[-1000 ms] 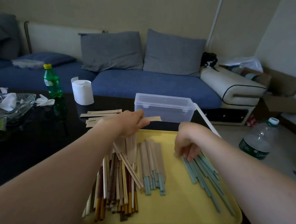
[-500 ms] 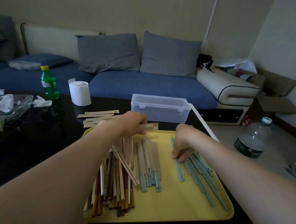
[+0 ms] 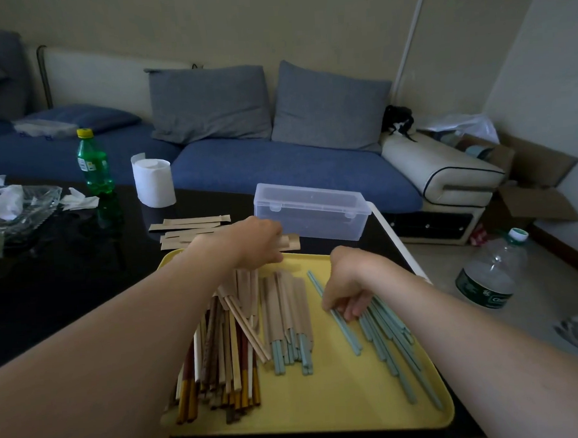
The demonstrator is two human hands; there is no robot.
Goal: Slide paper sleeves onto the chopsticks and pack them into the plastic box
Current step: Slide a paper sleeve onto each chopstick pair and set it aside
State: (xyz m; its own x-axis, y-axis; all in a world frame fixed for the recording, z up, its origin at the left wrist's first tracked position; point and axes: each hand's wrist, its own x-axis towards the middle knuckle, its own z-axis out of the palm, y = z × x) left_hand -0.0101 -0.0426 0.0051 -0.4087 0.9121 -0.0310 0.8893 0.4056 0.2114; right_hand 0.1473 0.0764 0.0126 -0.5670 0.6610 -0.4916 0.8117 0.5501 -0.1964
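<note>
- I am watching the left hand (image 3: pixel 258 242) curling its fingers around a paper sleeve (image 3: pixel 291 242) at the far edge of the yellow tray (image 3: pixel 324 408).
- The right hand (image 3: pixel 346 287) is pinching one blue chopstick (image 3: pixel 345 329) with bent fingertips, beside the loose blue chopsticks (image 3: pixel 395 347) on the tray's right side.
- Sleeved chopsticks (image 3: pixel 285 306) are lying mid-tray, with a mixed pile (image 3: pixel 218 363) to their left.
- The plastic box (image 3: pixel 314 214) is sitting with its lid down on the table (image 3: pixel 65 264) just beyond the tray, with spare sleeves (image 3: pixel 187 227) to its left.
</note>
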